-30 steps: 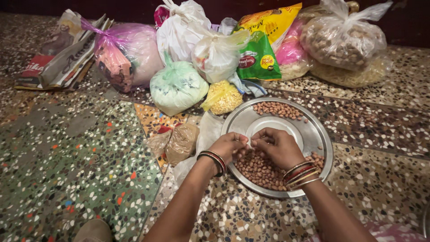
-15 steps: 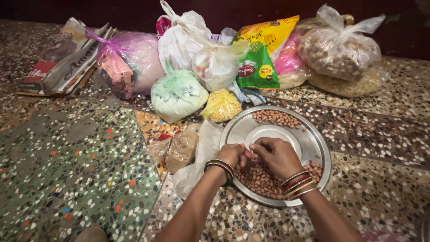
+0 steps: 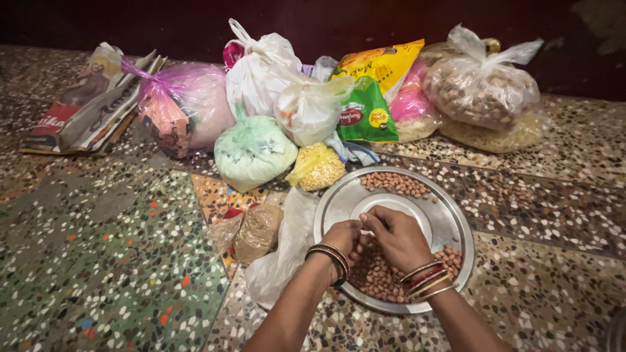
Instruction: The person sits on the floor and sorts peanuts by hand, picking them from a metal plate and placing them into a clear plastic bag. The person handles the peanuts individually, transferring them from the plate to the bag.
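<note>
Over the steel plate (image 3: 456, 215), left hand (image 3: 343, 236) and right hand (image 3: 399, 238) meet, fingertips pinched together on peanuts (image 3: 378, 274); best pick lightly, keeping the far pile (image 3: 394, 183) separate

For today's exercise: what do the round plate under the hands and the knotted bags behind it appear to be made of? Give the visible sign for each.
The round plate looks like polished metal, probably steel: silvery, with a bright sheen on its rim. The knotted bags, such as the green bag and the clear bag, look like thin plastic film: translucent, crinkled, glossy, with contents showing through.
</note>
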